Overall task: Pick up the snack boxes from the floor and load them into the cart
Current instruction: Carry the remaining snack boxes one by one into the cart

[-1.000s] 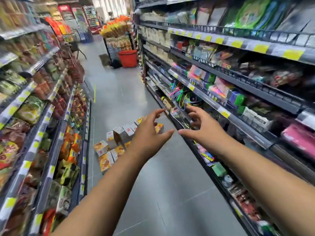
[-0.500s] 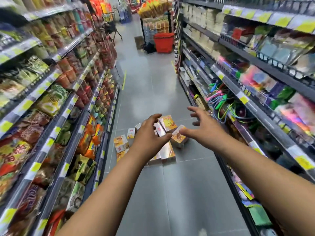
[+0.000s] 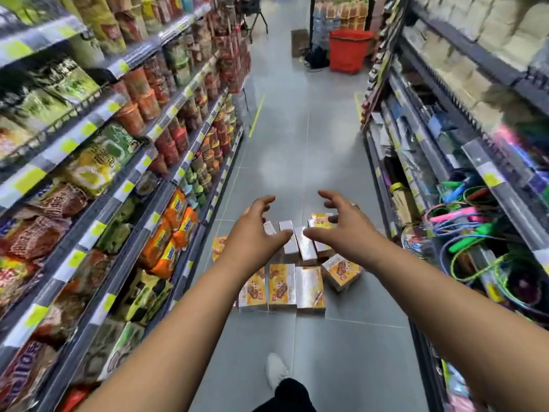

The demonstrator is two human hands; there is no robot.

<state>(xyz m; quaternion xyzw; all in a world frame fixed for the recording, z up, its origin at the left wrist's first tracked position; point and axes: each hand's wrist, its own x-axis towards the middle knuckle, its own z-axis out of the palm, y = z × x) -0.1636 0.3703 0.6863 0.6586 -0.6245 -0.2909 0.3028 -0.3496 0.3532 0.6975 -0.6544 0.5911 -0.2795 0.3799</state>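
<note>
Several yellow-and-orange snack boxes (image 3: 282, 286) lie in a cluster on the grey aisle floor ahead of me, some face up, some on their sides. One box (image 3: 341, 272) sits tilted at the cluster's right. My left hand (image 3: 255, 236) and my right hand (image 3: 341, 230) stretch out side by side above the far boxes, fingers spread and slightly bent, holding nothing and not touching the boxes. No cart shows in this view.
Stocked shelves line both sides: snack bags and cup noodles on the left (image 3: 124, 179), cords and stationery on the right (image 3: 463, 221). A red basket (image 3: 349, 50) stands far down the aisle. My white shoe (image 3: 276, 370) is on the floor below.
I have walked forward and the view has tilted down; the boxes are now closer and centred beneath my hands. Both hands stay outstretched and hold nothing.
</note>
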